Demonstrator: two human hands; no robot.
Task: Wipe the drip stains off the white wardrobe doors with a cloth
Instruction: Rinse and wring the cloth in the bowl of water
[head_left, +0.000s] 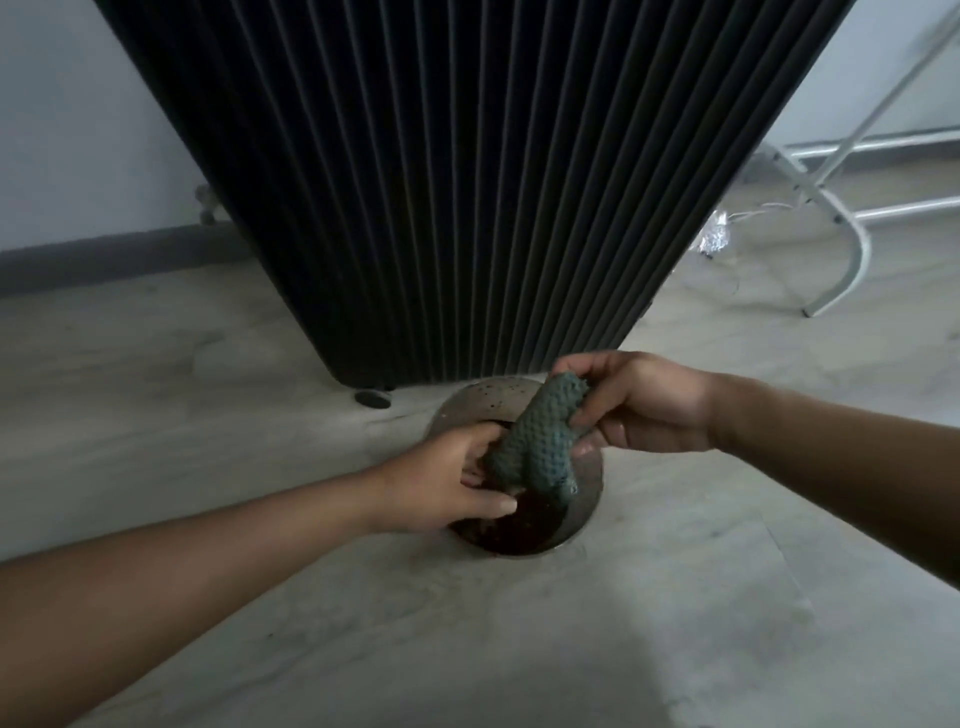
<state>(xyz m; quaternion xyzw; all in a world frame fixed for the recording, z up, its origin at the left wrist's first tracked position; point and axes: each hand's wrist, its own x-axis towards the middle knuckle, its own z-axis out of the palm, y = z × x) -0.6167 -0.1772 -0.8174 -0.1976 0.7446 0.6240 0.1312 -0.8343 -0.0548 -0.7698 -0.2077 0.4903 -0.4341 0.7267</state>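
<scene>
Both hands pinch the bumpy, twisted teal cloth (535, 441): left hand (457, 480) its near end, right hand (644, 402) its far end, over a round metal bowl (480, 397), contents dark, unclear.

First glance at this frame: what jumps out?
Dead centre, a green cloth is held between the left hand and right hand, each with a grip on one end, over a round metal bowl on the floor. A tall dark ribbed appliance fills the view behind, and a white metal rack stands far right.
</scene>
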